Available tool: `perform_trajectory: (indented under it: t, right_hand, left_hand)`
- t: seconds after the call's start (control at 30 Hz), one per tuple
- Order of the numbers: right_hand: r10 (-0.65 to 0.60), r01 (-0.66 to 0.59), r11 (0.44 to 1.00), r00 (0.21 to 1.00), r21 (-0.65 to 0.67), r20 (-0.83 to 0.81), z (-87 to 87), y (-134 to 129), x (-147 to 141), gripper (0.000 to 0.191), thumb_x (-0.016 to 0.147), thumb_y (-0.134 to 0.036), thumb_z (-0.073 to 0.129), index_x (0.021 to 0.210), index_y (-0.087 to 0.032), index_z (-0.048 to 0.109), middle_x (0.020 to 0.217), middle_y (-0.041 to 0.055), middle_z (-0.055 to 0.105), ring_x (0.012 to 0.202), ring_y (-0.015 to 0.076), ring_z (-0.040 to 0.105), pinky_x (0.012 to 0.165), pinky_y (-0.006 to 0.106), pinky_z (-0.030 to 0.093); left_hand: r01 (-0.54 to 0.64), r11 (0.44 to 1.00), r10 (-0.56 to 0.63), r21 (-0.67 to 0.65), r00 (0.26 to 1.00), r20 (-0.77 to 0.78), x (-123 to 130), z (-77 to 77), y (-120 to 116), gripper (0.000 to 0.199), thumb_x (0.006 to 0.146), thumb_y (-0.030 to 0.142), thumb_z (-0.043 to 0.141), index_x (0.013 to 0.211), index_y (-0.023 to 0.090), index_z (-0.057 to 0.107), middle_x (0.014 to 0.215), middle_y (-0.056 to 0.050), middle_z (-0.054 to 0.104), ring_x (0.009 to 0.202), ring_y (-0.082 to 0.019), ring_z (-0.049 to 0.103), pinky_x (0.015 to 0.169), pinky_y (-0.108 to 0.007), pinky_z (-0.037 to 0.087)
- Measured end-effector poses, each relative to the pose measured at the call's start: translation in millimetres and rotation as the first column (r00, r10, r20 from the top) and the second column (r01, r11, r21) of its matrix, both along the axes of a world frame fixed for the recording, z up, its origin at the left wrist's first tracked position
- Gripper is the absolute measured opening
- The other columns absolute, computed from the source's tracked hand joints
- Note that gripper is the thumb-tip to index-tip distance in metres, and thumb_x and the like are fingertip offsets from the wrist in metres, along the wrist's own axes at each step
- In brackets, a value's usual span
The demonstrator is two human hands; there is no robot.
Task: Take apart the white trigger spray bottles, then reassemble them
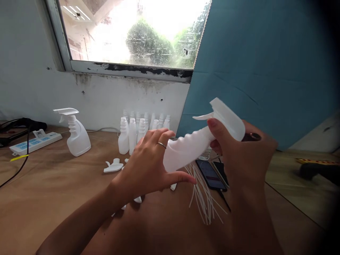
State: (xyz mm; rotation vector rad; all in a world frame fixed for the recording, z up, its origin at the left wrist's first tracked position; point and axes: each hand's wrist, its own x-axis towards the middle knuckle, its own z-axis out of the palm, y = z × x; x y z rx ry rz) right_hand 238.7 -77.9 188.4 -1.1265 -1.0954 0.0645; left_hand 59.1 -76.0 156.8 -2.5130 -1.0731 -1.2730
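Observation:
I hold a white plastic spray bottle (186, 147) tilted above the table, its base toward the left and its trigger sprayer head (225, 118) up at the right. My right hand (239, 148) is closed around the head and neck, thumb on the side of the head. At the bottle's lower end is my left hand (151, 159), wearing a ring; its fingers curve over the body while the thumb sticks out beneath. That hand hides the base. Loose white sprayer heads (113, 165) lie on the table, some partly behind my left arm.
A spray bottle with its head fitted (78, 136) stands left, near a power strip (35, 142). Several headless white bottles (123, 136) stand by the wall. Thin white tubes (203, 198) and a phone (211, 174) lie right of centre. A blue cloth (255, 71) hangs behind.

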Motion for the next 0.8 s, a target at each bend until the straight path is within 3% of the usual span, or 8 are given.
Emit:
perform_trajectory:
  t: [0.07,0.17,0.33,0.43,0.57,0.63,0.73,0.8]
  right_hand:
    - [0.086,-0.085,0.996,0.995,0.017,-0.058,-0.8,1.0,-0.2,0.036,0.067,-0.051,0.076,0.075,-0.017,0.066,0.056,-0.0022,0.053,0.046,0.0117,0.049,0.04,0.027,0.041]
    - [0.159,-0.158,0.987,0.987,-0.027,0.01,-0.4,-0.5,-0.8,0.034,0.067,-0.049,0.077,0.075,-0.018,0.066,0.057,-0.0011,0.054,0.048,0.0127,0.05,0.041,0.027,0.042]
    - [0.149,-0.133,0.989,0.931,-0.071,0.333,0.9,-4.7,1.1,0.029,0.07,-0.046,0.075,0.065,-0.022,0.06,0.056,-0.0016,0.047,0.048,0.0115,0.044,0.041,0.026,0.035]
    - [0.246,-0.218,0.969,0.855,-0.114,0.456,1.8,-9.2,8.8,0.024,0.07,-0.044,0.074,0.067,-0.024,0.06,0.057,-0.0015,0.046,0.05,0.0118,0.043,0.041,0.025,0.034]
    - [0.499,-0.45,0.866,0.743,-0.22,0.445,3.6,-15.7,21.8,0.019,0.069,-0.033,0.074,0.085,-0.027,0.065,0.065,-0.0016,0.052,0.049,0.01,0.039,0.041,0.025,0.033]
    - [0.554,-0.508,0.831,0.713,-0.227,0.431,4.9,-16.3,24.9,0.022,0.072,-0.027,0.07,0.093,-0.027,0.064,0.069,-0.002,0.051,0.049,0.0082,0.035,0.041,0.024,0.03]
    - [0.529,-0.485,0.846,0.717,-0.22,0.453,6.5,-13.4,23.8,0.033,0.069,-0.028,0.074,0.1,-0.027,0.063,0.074,-0.0016,0.054,0.052,0.0081,0.039,0.041,0.021,0.033]
    - [0.484,-0.428,0.875,0.747,-0.226,0.456,6.8,-11.2,21.4,0.035,0.063,-0.031,0.08,0.093,-0.026,0.064,0.073,-0.0021,0.055,0.054,0.0086,0.043,0.042,0.021,0.037]
  left_hand:
    - [-0.06,0.998,0.061,0.026,0.998,-0.023,2.3,-4.1,5.8,0.087,0.062,0.064,0.074,0.129,0.02,0.041,0.138,-0.016,0.047,0.125,-0.035,0.042,0.098,-0.058,0.042]
    - [-0.082,0.996,0.084,0.04,0.995,-0.053,-0.3,-5.8,13.4,0.067,0.071,0.046,0.074,0.125,0.018,0.048,0.128,-0.015,0.054,0.12,-0.034,0.047,0.095,-0.054,0.044]
    - [0.102,0.971,-0.137,-0.216,0.978,-0.154,-16.6,3.7,16.7,0.062,0.072,0.041,0.072,0.127,0.018,0.052,0.117,-0.012,0.063,0.105,-0.029,0.058,0.077,-0.038,0.052]
    - [0.171,0.928,-0.237,-0.332,0.957,-0.168,-29.2,11.4,17.8,0.063,0.068,0.036,0.074,0.126,0.021,0.056,0.116,-0.009,0.064,0.102,-0.026,0.06,0.077,-0.034,0.051]
    - [0.3,0.84,-0.41,-0.453,0.897,-0.165,-46.0,19.2,20.7,0.062,0.066,0.032,0.075,0.125,0.025,0.058,0.115,-0.006,0.065,0.103,-0.024,0.061,0.078,-0.03,0.052]
    - [0.331,0.823,-0.44,-0.461,0.885,-0.15,-52.0,21.5,21.8,0.062,0.067,0.031,0.074,0.126,0.026,0.057,0.119,-0.007,0.063,0.104,-0.024,0.06,0.081,-0.031,0.051]
    - [0.329,0.823,-0.43,-0.464,0.894,-0.129,-55.4,22.6,22.8,0.065,0.069,0.031,0.074,0.13,0.026,0.054,0.123,-0.008,0.061,0.106,-0.024,0.06,0.083,-0.032,0.051]
    - [0.324,0.813,-0.431,-0.484,0.893,-0.126,-54.9,22.2,23.5,0.064,0.069,0.033,0.074,0.13,0.025,0.054,0.12,-0.008,0.063,0.103,-0.024,0.061,0.08,-0.031,0.052]
